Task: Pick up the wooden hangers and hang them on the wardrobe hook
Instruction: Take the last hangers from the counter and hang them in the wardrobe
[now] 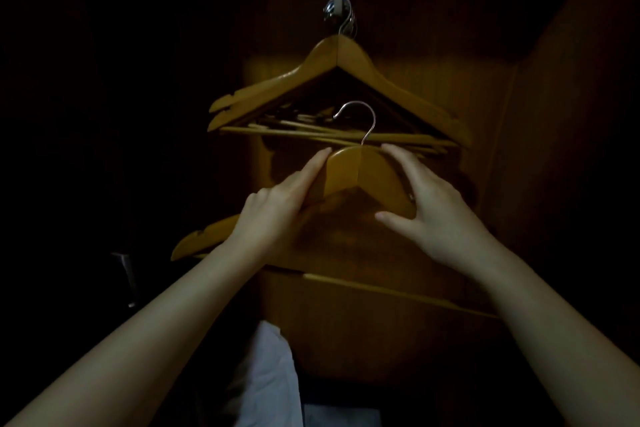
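Head view shows one wooden hanger (360, 173) held up inside the wardrobe. The left hand (277, 215) grips one shoulder and the right hand (433, 211) pinches the other, fingers (398, 158) on top, thumb beneath. Its wire hook (360, 114) points up, below the wardrobe hook (337, 12) and not yet on it. Several hangers (332, 59) already hang there in a bunch, so the job looks well along. Whether more remain I cannot tell. White cloth (270, 374) lies below.
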